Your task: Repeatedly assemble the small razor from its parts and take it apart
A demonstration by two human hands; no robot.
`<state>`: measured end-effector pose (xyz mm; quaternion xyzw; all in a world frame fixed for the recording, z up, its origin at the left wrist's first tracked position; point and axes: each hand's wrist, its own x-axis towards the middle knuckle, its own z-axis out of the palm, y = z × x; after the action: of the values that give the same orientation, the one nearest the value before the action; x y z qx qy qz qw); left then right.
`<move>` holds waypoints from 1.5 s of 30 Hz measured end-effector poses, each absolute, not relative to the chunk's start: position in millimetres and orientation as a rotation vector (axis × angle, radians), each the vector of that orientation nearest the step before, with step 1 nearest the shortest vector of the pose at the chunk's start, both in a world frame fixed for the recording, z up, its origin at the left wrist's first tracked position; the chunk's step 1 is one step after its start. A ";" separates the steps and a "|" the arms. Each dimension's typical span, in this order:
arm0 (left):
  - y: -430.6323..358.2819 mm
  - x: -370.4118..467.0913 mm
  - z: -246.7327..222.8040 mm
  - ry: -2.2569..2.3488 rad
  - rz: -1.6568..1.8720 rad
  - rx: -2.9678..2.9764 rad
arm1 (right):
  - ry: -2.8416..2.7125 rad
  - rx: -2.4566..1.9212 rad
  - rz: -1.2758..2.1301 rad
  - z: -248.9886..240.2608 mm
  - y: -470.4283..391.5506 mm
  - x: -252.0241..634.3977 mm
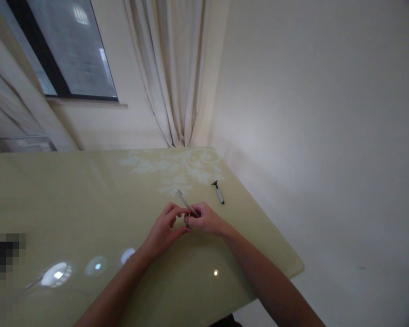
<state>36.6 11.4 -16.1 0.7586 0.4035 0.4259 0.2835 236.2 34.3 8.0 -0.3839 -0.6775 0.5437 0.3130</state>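
My right hand (206,219) is closed around a slim, pale stick (188,203), which looks like a toothbrush. It slants up and to the left, and its lower end is dark where it enters the grip. Close against those fingers, my left hand (167,225) pinches with thumb and forefinger at a small dark piece (188,220). Fingers cover most of this piece, so its kind does not show. A razor (218,192) with a black head and a grey-and-black handle lies on the table, beyond my right hand.
The glossy pale-green table (129,181) has a white floral pattern near its far corner. Its right edge runs beside a white wall (310,113). Curtains (172,68) and a window (71,50) are behind it. A pixelated dark patch (2,256) covers the left side.
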 end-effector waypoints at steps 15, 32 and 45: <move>6.7 36.4 -15.5 1.109 1.084 2.140 | -1.831 -1.006 1.451 11.0 34.3 238.5; 20.2 23.4 -8.2 1.284 1.468 1.622 | -1.801 -1.070 1.228 11.7 39.3 245.3; 16.8 22.3 -2.3 1.310 1.463 1.604 | -2.076 -1.128 0.978 15.0 30.2 236.1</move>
<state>22.3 16.8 -2.3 0.6038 0.4930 0.5506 0.2985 236.1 30.2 15.0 -0.4225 -0.7774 0.3663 0.2879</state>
